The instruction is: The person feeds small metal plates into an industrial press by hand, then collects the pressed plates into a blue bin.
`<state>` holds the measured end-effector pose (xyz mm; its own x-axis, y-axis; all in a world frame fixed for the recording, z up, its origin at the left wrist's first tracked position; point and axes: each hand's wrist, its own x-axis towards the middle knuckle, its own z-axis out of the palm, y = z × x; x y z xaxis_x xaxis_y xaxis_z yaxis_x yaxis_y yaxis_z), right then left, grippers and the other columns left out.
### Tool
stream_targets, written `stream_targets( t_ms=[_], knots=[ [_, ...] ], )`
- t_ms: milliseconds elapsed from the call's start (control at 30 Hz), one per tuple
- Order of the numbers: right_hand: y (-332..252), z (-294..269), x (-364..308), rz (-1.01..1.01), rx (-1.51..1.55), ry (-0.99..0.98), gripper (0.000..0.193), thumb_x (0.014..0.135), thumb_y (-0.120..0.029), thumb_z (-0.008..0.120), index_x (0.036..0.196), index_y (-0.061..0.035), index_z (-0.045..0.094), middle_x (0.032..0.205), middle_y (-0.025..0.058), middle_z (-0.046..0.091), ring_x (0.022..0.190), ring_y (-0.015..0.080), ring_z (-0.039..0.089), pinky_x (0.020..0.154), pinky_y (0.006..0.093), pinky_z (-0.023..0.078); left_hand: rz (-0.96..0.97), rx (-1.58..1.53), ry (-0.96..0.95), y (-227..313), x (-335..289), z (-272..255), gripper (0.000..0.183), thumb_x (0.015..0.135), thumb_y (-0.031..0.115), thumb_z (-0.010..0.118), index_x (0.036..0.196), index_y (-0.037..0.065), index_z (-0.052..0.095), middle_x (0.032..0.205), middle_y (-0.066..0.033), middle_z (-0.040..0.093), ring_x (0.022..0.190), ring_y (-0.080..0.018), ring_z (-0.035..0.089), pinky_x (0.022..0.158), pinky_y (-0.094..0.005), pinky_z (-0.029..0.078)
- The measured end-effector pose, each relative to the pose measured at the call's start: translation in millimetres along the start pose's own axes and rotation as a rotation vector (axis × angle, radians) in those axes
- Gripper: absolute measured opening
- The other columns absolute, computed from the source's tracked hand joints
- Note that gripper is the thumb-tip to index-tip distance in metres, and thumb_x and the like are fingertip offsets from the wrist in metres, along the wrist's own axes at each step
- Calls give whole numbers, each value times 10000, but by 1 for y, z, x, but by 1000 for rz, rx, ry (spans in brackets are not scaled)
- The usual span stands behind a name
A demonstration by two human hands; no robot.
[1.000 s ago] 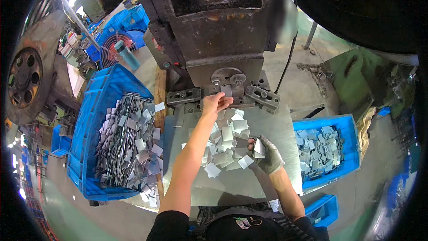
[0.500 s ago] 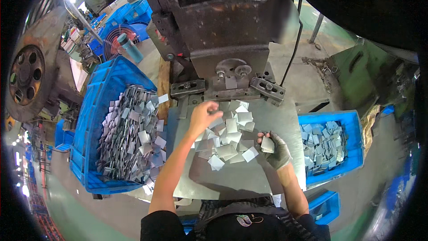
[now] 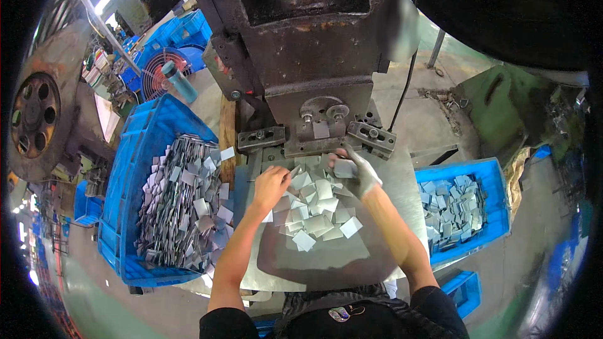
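Note:
A loose pile of small square metal plates lies on the steel table in front of the press. At the pile's left edge my bare left hand is closed, its fingertips pinching a thin metal plate seen nearly edge-on. My right hand, in a pale glove, is over the pile's far right side. A metal plate is gripped between its thumb and fingers. One more metal plate stands in the die of the press, just beyond both hands.
A large blue crate full of metal plates stands at the left. Another blue crate with plates sits at the right. Clamps flank the die, under the heavy press. A teal bottle and a fan are farther back.
My right hand has moved from the pile's near right side, away from me, toward the die with its plate. My left hand has drawn back left and nearer, off the pile's far part.

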<state>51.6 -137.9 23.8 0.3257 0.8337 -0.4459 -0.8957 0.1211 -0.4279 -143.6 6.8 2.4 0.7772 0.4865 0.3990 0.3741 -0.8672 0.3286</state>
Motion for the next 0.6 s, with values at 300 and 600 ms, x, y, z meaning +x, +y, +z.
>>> stream_targets(
  t_ms=[300, 600],
  knots=[
    [11, 12, 60, -204, -241, 66, 237, 840, -174, 581, 1005, -26, 496, 874, 139, 607, 714, 237, 606, 624, 368, 506, -678, -1236, -21, 23, 52, 3, 170, 824, 158, 557, 770, 0, 590, 742, -139, 659, 546, -115, 593, 505, -233, 464],
    [3, -63, -43, 27, 128, -22, 212, 907, -249, 469, 989, -55, 501, 886, 116, 606, 731, 215, 604, 657, 340, 514, -907, -1545, 25, 42, 103, 55, 172, 801, 117, 577, 824, -53, 574, 776, -192, 649, 619, -209, 650, 500, -215, 519]
  ],
)
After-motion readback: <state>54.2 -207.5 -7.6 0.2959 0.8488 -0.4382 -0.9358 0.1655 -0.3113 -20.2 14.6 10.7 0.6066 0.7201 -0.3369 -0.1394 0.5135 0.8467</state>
